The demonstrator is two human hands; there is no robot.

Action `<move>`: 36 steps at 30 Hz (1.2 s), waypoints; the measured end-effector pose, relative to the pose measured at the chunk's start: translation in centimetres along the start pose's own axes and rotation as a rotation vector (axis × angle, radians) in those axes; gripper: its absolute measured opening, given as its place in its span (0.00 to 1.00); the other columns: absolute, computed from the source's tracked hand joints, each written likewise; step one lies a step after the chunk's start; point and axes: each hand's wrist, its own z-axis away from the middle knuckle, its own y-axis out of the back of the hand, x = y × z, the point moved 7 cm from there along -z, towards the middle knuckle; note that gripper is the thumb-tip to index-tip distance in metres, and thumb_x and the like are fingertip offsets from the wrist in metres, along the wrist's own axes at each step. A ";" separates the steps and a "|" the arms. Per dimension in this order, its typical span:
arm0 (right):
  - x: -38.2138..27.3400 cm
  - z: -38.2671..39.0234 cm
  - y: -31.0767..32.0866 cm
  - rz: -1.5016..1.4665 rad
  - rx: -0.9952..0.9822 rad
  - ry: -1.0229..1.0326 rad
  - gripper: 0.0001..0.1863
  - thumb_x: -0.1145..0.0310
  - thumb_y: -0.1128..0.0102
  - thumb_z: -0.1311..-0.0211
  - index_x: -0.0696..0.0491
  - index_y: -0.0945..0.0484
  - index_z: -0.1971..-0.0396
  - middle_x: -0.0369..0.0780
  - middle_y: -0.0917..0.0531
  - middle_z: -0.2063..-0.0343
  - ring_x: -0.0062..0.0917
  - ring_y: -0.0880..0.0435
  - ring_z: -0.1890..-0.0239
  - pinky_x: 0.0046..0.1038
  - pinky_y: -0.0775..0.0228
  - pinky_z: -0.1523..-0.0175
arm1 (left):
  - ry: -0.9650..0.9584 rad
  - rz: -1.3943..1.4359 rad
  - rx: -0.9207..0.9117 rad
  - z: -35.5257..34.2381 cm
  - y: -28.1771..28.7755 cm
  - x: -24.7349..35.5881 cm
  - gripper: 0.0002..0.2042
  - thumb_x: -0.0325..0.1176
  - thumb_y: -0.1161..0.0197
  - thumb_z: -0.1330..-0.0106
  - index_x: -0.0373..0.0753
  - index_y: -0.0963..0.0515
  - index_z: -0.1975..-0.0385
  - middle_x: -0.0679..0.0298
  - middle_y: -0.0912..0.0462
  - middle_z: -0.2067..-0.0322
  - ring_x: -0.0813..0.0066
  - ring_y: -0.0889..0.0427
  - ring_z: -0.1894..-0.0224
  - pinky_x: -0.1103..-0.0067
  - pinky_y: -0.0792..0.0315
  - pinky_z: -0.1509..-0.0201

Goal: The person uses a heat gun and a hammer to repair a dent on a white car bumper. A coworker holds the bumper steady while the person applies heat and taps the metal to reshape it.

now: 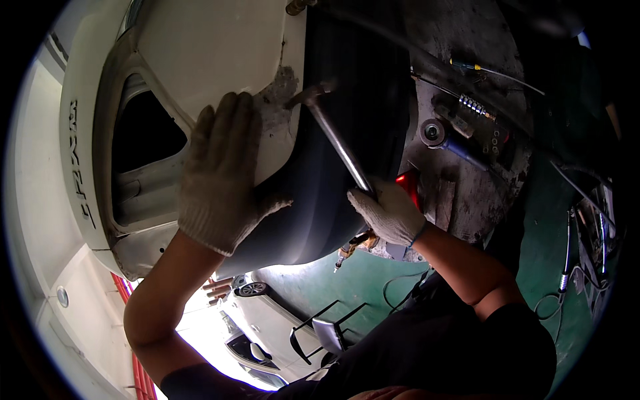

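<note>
Clenched in the white-knit-gloved right hand (390, 212), right of centre in the head view, the silver steel hammer (339, 145), upper centre, looks stiff and head-heavy, best held low; the gloved left hand (219, 177) lies flat against the white metal car panel (213, 47), upper left.

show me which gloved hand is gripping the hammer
The right hand: it is closed around the hammer. The left hand holds no tool; it lies open, thumb spread, against the pale car panel.
</note>
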 end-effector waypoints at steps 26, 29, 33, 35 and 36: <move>-3.1 -0.9 2.1 -0.073 0.032 -0.022 0.18 0.56 0.40 0.20 0.58 0.21 0.59 0.38 0.21 0.79 0.21 0.22 0.77 0.31 0.29 0.70 | 0.058 0.126 -0.162 0.3 -0.2 1.5 0.59 0.60 0.20 0.63 0.30 0.30 0.28 0.49 0.33 0.23 0.52 0.40 0.18 0.58 0.48 0.14; -4.2 -0.8 2.1 -0.025 0.014 -0.094 0.17 0.56 0.40 0.20 0.58 0.20 0.59 0.40 0.19 0.78 0.24 0.19 0.76 0.33 0.29 0.69 | 0.158 0.080 -0.121 -0.6 -0.3 0.0 0.58 0.61 0.20 0.61 0.29 0.30 0.29 0.49 0.33 0.23 0.51 0.41 0.18 0.56 0.49 0.13; -4.9 -0.3 2.2 0.108 0.017 0.032 0.18 0.55 0.40 0.21 0.58 0.20 0.61 0.45 0.18 0.78 0.36 0.16 0.76 0.38 0.27 0.68 | 0.190 0.121 -0.104 0.3 -0.3 0.6 0.57 0.61 0.20 0.58 0.29 0.31 0.29 0.48 0.33 0.24 0.51 0.40 0.18 0.55 0.50 0.13; -3.9 -0.7 1.9 0.140 -0.038 -0.023 0.19 0.54 0.40 0.21 0.57 0.21 0.62 0.46 0.17 0.78 0.38 0.15 0.75 0.39 0.27 0.68 | 0.204 0.171 -0.138 1.5 -0.6 1.2 0.57 0.61 0.21 0.56 0.29 0.31 0.28 0.48 0.32 0.24 0.50 0.40 0.18 0.55 0.49 0.13; -4.1 -0.7 2.0 0.151 -0.034 -0.052 0.18 0.55 0.40 0.21 0.57 0.21 0.62 0.46 0.17 0.78 0.39 0.15 0.75 0.39 0.27 0.68 | 0.195 0.161 -0.150 2.2 -0.6 1.6 0.56 0.62 0.22 0.55 0.29 0.30 0.28 0.47 0.32 0.24 0.50 0.40 0.18 0.55 0.49 0.13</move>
